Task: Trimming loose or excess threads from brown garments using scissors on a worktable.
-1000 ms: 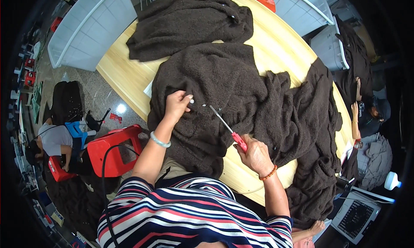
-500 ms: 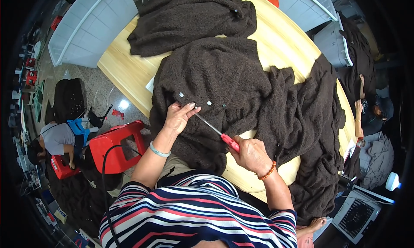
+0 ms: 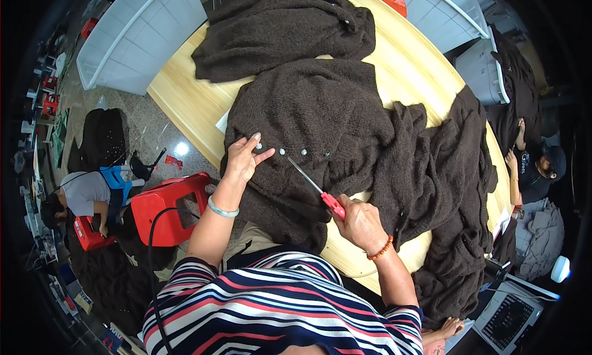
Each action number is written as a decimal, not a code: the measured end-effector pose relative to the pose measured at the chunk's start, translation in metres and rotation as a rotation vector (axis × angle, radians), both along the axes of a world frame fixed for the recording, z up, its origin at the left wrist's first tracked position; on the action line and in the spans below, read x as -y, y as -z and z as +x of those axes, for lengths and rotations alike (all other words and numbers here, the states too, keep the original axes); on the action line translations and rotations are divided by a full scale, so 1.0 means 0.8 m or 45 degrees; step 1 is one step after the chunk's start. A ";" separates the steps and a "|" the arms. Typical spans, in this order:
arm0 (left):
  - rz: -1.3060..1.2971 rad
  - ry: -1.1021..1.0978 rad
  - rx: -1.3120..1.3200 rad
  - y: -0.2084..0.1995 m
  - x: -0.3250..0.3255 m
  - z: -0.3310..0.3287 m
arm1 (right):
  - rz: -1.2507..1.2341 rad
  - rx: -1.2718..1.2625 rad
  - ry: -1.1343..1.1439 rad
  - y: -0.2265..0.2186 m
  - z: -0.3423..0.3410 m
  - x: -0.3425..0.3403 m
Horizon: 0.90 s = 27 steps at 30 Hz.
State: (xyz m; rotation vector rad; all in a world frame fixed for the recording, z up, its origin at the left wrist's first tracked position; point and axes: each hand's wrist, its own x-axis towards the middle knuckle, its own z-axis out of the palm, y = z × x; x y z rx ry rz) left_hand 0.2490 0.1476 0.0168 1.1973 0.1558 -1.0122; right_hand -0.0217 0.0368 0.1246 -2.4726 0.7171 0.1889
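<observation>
Head view: left hand [image 3: 242, 160] spread flat, pinning dark brown knitted cardigan [image 3: 308, 117]; soft, stretchy, likely light. Right hand [image 3: 359, 222] grips red-handled screwdriver [image 3: 314, 186], tip beside left fingertips.

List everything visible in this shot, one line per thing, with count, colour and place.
Dark brown knitted garments: several, brown, spread and heaped over the table.
Small shiny studs: about four, silvery, in a row on the near garment.
Red-handled thin metal tool: one, red and silver, tip resting on the near garment.
Oval wooden table: one, pale yellow, centre.
Red plastic stool: one, red, on the floor at left.
White bins: two, white, beyond the table.
Other people: two, far left and far right.
Left hand: flat on the garment beside the studs.
Right hand: gripping the tool's red handle.
</observation>
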 end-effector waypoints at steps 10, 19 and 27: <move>-0.141 -0.135 -0.100 -0.005 -0.002 -0.028 | -0.022 -0.015 -0.053 -0.004 0.037 -0.011; -0.161 -0.130 -0.124 0.002 -0.005 -0.024 | 0.018 0.070 -0.184 0.003 0.043 -0.022; -0.230 -0.226 -0.038 0.021 -0.020 -0.005 | 0.126 0.016 -0.199 0.002 0.032 -0.028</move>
